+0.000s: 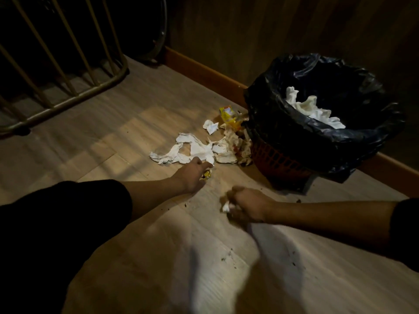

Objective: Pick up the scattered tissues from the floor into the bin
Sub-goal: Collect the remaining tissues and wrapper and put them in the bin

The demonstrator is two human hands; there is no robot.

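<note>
Beside the bin (283,159) most tissues (192,151) lie scattered on the floor (113,137); a few sit inside the liner. My left hand (192,175) pinches one's edge, my right hand (247,206) is fisted around a wad (226,207). Little done yet, I judge.

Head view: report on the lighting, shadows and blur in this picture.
Head view: dim, warm light with dark corners; the floor is brightest near the bottom, crossed by soft shadows below the arms; the right hand, closed on a tissue scrap, is motion-blurred; the left hand is sharper; the black bin liner shows faint sheen; the railing curves from lens distortion.
</note>
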